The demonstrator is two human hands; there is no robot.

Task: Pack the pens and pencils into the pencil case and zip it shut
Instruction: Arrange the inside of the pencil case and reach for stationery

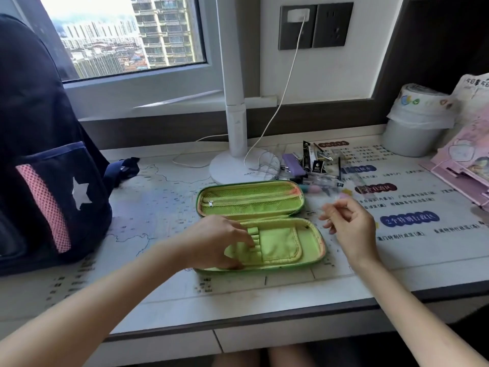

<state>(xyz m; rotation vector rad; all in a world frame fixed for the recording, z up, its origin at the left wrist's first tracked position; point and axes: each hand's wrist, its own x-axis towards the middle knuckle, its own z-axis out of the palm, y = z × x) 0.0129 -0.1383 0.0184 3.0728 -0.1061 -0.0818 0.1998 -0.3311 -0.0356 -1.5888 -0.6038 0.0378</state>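
A green pencil case (pixel 312 242) lies open flat on the desk, its mesh-pocket lid half toward the window and its near half holding elastic loops and a fabric flap. My left hand (pixel 214 241) rests on the near half's left end, fingers on the loops. My right hand (pixel 349 226) hovers just right of the case, fingers loosely curled and blurred; whether it holds something thin I cannot tell. A pile of pens and pencils (pixel 315 168) lies behind the case, to the right of the lamp base.
A dark blue backpack (pixel 45 160) stands at the left. A white desk lamp (pixel 238 160) with a cable stands behind the case. At the right are a white lined bin (pixel 415 123) and pink books (pixel 465 160). The desk edge runs along the front.
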